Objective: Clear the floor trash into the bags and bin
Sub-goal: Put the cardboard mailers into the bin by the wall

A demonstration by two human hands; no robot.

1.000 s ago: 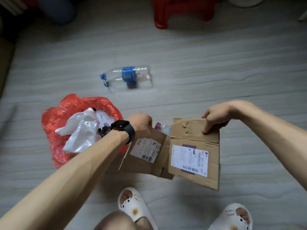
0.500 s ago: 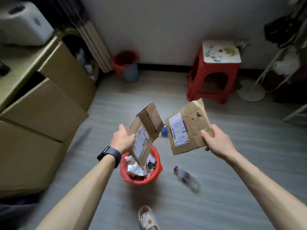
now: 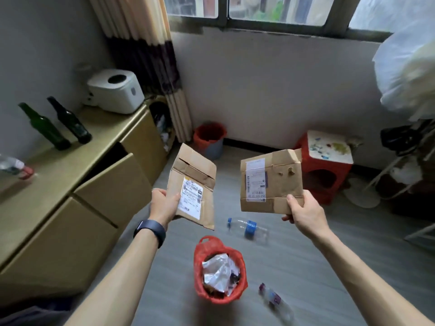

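Note:
My left hand [image 3: 163,203] grips a flattened brown cardboard box [image 3: 195,180] with a white label, held up at chest height. My right hand [image 3: 303,209] pinches the lower edge of a second flattened cardboard box [image 3: 277,184], also labelled. Below them on the grey floor stands a red plastic bag [image 3: 200,252], open and holding crumpled white and silver wrappers. A clear bottle with a blue label [image 3: 249,228] lies just behind the bag. Another clear bottle with a purple cap [image 3: 275,302] lies to the bag's right. A bin lined in red [image 3: 209,140] stands by the far wall.
A tan cabinet [image 3: 70,175] runs along the left, one door ajar, with two green glass bottles [image 3: 58,124] and a white appliance [image 3: 116,90] on top. A red stool [image 3: 327,165] and a white fan stand [image 3: 362,194] are at the right. A curtain [image 3: 150,55] hangs by the window.
I have stood up from the floor with a cardboard piece in each hand. The view rose from the floor to the room, and both boxes now face me upright.

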